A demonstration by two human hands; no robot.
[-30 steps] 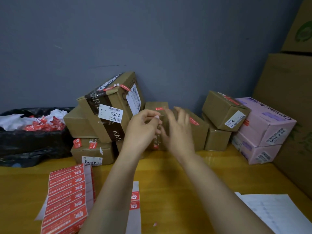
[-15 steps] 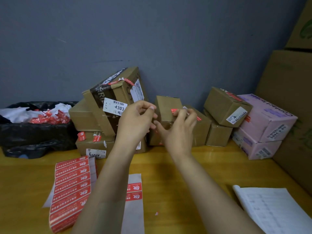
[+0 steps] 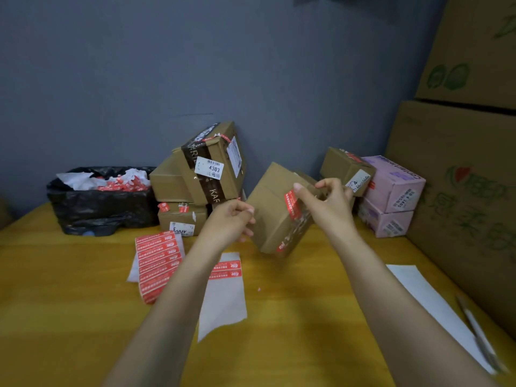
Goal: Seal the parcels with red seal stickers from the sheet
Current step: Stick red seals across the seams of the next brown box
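A brown cardboard parcel (image 3: 272, 208) is tilted up off the yellow table (image 3: 69, 289), held between both hands. My left hand (image 3: 230, 220) grips its left edge with curled fingers. My right hand (image 3: 325, 203) curls over its upper right corner, the thumb pressing a red seal sticker (image 3: 291, 205) on the parcel's edge. A second red sticker shows low on the parcel. A full sheet of red seal stickers (image 3: 159, 263) lies on the table at the left, beside a mostly peeled backing sheet (image 3: 223, 300) with two stickers left at its top.
Sealed brown parcels (image 3: 206, 169) are stacked against the grey wall, with two pink boxes (image 3: 391, 196) on the right. A black bin bag (image 3: 103, 196) of scraps sits far left. Large cartons (image 3: 460, 205) wall off the right side. White paper (image 3: 435, 311) and a pen (image 3: 480, 333) lie front right.
The parcel has been pulled away from the stack, toward me and rightward, and tipped up. My right hand has shifted to its upper right corner; my left hand dropped to its left edge.
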